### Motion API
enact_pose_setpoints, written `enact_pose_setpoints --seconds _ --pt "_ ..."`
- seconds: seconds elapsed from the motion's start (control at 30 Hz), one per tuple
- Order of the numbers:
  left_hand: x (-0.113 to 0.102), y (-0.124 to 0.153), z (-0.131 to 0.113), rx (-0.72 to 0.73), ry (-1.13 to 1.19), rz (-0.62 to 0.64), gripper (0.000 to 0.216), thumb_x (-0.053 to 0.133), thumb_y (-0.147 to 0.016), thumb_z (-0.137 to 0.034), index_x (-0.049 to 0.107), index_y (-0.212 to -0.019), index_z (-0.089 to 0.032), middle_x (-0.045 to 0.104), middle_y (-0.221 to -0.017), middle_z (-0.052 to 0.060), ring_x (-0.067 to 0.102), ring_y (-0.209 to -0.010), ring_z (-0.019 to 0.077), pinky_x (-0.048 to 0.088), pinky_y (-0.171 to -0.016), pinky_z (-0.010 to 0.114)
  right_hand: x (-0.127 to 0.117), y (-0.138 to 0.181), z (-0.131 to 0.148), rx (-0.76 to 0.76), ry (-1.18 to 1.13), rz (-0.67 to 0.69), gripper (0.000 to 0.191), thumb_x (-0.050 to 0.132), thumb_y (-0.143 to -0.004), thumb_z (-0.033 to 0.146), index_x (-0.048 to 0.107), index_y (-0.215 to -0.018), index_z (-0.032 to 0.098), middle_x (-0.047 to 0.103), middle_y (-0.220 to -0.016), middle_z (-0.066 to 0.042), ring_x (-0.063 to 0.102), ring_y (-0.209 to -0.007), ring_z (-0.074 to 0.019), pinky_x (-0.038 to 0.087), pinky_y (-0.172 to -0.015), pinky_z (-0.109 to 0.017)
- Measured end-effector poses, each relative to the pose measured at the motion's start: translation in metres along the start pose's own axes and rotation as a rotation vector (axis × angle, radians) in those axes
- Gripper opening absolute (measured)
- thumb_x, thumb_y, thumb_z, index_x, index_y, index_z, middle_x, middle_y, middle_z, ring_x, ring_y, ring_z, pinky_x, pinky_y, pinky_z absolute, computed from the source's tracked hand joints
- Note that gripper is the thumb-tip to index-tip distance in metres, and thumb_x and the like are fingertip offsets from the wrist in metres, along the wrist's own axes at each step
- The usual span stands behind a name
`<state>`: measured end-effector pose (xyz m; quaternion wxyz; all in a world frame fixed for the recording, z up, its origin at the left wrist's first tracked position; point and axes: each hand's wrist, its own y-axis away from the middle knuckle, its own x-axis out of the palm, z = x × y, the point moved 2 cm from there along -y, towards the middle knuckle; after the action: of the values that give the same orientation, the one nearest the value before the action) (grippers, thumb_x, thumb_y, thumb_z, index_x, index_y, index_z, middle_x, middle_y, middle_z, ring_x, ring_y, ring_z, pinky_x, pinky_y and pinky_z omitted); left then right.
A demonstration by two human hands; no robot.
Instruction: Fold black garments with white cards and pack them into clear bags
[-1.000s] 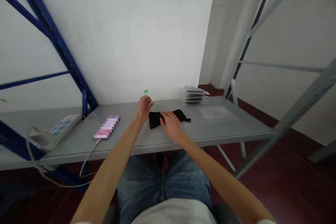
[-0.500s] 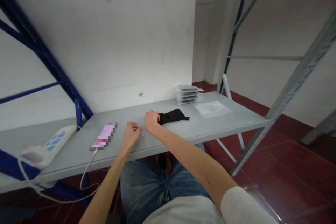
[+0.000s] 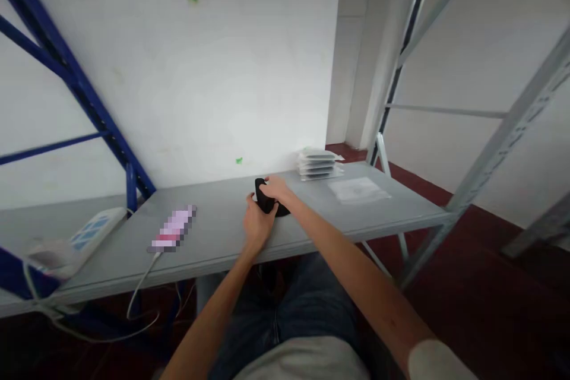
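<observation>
We've got our left hand (image 3: 258, 224) curled round the black cloth (image 3: 264, 198) down low, right hand (image 3: 275, 187) gripping up top. Our phone (image 3: 173, 228) lies off left.

Quick count: 2 bare hands (image 3: 257, 223) (image 3: 276, 188), 1 soft black fabric piece (image 3: 264, 200), 1 pink-screen phone (image 3: 173, 230), 1 long white pwr strip (image 3: 95, 231), 1 stack of white packets (image 3: 318, 165) @ tabletop's (image 3: 220, 205) back edge, 1 flat whitish sheet (image 3: 358, 190) nr R edge.

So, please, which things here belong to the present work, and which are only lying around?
In hand:
black fabric item, held by left hand and right hand

Apparently just lying about:
phone
power strip
stacked packets and flat packet, untouched, possibly related
</observation>
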<state>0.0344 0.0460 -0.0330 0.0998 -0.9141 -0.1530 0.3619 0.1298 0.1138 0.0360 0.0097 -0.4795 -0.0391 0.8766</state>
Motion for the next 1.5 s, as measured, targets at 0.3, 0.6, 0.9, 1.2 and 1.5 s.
enact_pose_setpoints --seconds 0.3,0.6,0.9,1.2,1.5 --pt "-0.007 -0.007 0.008 0.377 -0.166 0.166 0.041 0.068 -0.081 -0.009 0.061 -0.119 -0.024 0.066 -0.125 0.010 0.068 -0.111 0.0271 0.052 -0.092 0.038 -0.005 0.006 -0.076 0.115 -0.047 -0.075 0.043 0.058 -0.091 0.014 0.070 -0.133 0.011 0.080 -0.106 -0.013 0.077 -0.097 -0.0247 0.056 -0.080 -0.026" --pt "-0.009 -0.006 0.001 0.625 -0.549 0.256 0.040 0.061 -0.088 -0.008 0.068 -0.125 -0.023 0.064 -0.132 0.011 0.059 -0.125 0.0283 0.056 -0.092 0.037 0.027 0.046 -0.073 -0.285 0.102 -0.440 0.047 0.037 -0.105 0.018 0.057 -0.148 0.013 0.057 -0.153 -0.017 0.051 -0.141 -0.0280 0.041 -0.117 -0.043" --pt "-0.014 -0.012 0.030 0.679 -0.331 0.222 0.037 0.063 -0.089 -0.011 0.071 -0.123 -0.022 0.069 -0.125 0.009 0.065 -0.118 0.0257 0.054 -0.104 0.039 0.073 0.052 -0.089 -0.408 0.175 -0.297 0.051 0.034 -0.110 0.032 0.056 -0.148 0.008 0.055 -0.155 -0.018 0.038 -0.153 -0.0297 0.037 -0.122 -0.046" --pt "-0.023 -0.002 0.042 0.740 -0.207 0.168 0.034 0.059 -0.097 -0.024 0.068 -0.129 -0.025 0.066 -0.128 0.009 0.066 -0.119 0.0249 0.056 -0.104 0.041 0.015 0.059 -0.124 -0.314 0.040 -0.495 0.053 0.034 -0.108 0.032 0.049 -0.155 0.012 0.050 -0.160 -0.016 0.040 -0.152 -0.0264 0.033 -0.125 -0.047" --pt "-0.030 0.009 0.036 0.738 -0.224 0.094 0.040 0.063 -0.094 -0.026 0.062 -0.134 -0.026 0.062 -0.129 0.009 0.063 -0.119 0.0264 0.054 -0.106 0.044 -0.053 0.114 -0.231 0.246 0.376 -0.366 0.037 0.054 -0.099 0.027 0.074 -0.128 0.015 0.073 -0.126 -0.019 0.068 -0.118 -0.0347 0.052 -0.098 -0.045"
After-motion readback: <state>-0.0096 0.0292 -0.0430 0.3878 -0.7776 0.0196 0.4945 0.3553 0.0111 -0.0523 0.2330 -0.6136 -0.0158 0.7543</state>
